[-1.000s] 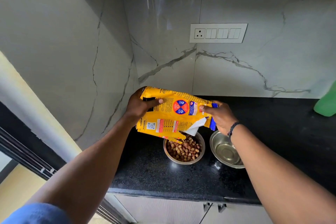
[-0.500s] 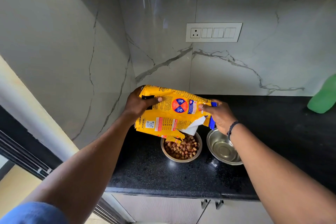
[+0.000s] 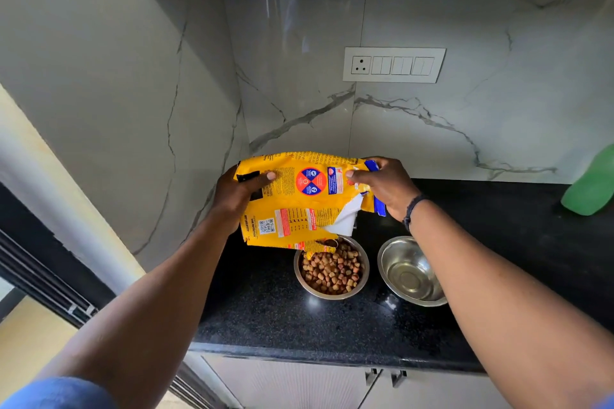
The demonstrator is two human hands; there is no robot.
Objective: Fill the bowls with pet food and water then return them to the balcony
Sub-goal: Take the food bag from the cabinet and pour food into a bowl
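Nearest to the counter edge are the two steel bowls on the black countertop (image 3: pixel 265 319). The left bowl (image 3: pixel 300 276) is pretty much full of brown kibble (image 3: pixel 332 271), heaped close to the rim, so imo the main risk is overfilling: a bit more tilt and pieces roll over the edge onto the counter or down to the floor. The right bowl (image 3: pixel 410 272), just beside it, has no food; can't tell if there's a thin layer of water in it or just shine (steel reflects a lot).

Just above and behind the food bowl is the yellow food bag (image 3: pixel 295 202), held sideways w/ its torn corner pointing down right over the kibble. The left hand (image 3: pixel 237 194) grasps the bag's closed end, thumb across the front, and the right hand (image 3: pixel 387 186) pinches the torn top near the blue strip. The tear looks ragged w/ a white flap hanging, so food could come out in a clump or spray sideways toward the other bowl. The bag's also floppy, so a slack grip could dump it.

Further back on the right, a green bottle (image 3: pixel 591 186) sits at the wall, contents unclear. Behind that, a marble backsplash w/ a switch panel (image 3: pixel 393 65).
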